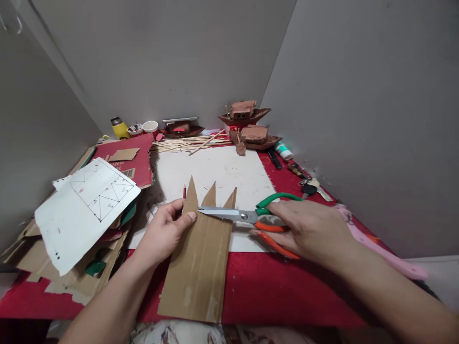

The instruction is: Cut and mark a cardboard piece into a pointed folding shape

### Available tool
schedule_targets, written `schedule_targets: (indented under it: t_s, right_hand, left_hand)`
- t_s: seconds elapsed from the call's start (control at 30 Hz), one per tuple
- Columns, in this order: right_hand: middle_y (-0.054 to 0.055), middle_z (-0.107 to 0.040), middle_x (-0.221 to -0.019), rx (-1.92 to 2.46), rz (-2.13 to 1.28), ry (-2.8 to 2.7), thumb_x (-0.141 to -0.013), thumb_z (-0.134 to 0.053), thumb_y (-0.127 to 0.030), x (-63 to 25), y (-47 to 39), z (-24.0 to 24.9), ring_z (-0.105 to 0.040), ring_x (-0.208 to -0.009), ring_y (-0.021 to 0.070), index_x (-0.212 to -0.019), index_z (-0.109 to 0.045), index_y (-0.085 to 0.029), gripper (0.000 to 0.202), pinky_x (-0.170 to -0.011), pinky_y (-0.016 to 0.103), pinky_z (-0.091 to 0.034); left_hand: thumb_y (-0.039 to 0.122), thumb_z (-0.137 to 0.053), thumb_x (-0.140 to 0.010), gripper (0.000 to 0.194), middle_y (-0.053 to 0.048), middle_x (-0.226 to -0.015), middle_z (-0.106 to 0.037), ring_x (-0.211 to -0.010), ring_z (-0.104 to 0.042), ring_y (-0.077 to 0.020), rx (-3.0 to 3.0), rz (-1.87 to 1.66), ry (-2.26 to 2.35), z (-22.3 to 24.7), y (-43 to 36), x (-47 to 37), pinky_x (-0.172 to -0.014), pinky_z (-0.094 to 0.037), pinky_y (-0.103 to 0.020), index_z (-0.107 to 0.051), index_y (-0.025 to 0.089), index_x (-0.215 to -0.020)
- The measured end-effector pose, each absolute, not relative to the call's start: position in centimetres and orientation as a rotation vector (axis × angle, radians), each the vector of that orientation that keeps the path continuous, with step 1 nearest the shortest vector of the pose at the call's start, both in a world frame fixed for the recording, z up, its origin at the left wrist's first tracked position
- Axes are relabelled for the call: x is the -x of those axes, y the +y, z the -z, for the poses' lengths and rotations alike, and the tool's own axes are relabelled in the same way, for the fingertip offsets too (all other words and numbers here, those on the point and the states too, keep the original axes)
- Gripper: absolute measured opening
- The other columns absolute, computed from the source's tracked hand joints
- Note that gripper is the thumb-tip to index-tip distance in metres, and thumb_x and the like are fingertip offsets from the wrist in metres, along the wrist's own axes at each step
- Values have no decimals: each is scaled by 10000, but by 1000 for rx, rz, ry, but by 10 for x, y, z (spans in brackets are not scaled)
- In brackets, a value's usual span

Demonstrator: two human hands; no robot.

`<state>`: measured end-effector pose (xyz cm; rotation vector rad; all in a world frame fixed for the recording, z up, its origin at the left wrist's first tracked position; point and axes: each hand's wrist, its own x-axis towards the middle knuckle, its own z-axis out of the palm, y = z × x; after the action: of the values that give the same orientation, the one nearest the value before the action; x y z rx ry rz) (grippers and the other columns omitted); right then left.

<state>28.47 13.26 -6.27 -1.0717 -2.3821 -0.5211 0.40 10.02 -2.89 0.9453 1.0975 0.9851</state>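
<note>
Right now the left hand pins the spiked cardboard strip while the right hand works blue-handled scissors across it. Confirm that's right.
Not quite. The scissors have one green and one orange handle, not blue; the head view shows it. The rest stands: the left hand pins the spiked cardboard strip while the right hand works the scissors across it.

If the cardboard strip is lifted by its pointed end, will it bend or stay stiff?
The cardboard looks corrugated and lies flat, so it probably stays fairly stiff and light. Its thin points may flex or crease, one being pinched by the left hand.
</note>
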Motion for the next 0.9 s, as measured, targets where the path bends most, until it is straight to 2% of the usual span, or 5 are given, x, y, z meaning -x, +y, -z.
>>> schedule_targets:
  t_s: [0.17,0.37,0.6,0.9]
  right_hand:
    - [18,-581,-554,1008,602,-2511,-940,-432,-565,-291,144,37,-528,-487,171,-674,-578,-213,464,-508,295,-293]
    - [33,-616,-620,848,579,-2691,-957,-405,-572,-305,155,14,-539,-536,168,-717,-587,-214,468,-546,296,-334]
    - [40,-617,-616,816,633,-2763,-968,-288,-653,-310,154,11,-568,-566,186,-724,-572,-216,575,-584,312,-345]
    - [14,-579,-565,783,600,-2776,-994,-278,-599,-311,145,22,-550,-521,167,-676,-528,-218,556,-561,291,-331]
  left_hand:
    - [343,-730,-790,282,-42,-844,-770,-688,-692,-194,-975,-868,1101,20,100,5,-677,-508,-295,-730,189,-1027]
    - [375,-713,-807,281,-25,-845,-765,-743,-686,-192,-1010,-763,1046,15,95,10,-700,-502,-281,-735,223,-1042]
    - [421,-689,-828,338,-42,-923,-753,-765,-665,-186,-1071,-693,1023,15,90,14,-703,-507,-299,-711,221,-1099]
    - [378,-671,-824,279,-43,-840,-744,-722,-667,-174,-1065,-684,979,22,93,9,-658,-501,-275,-724,193,-1026]
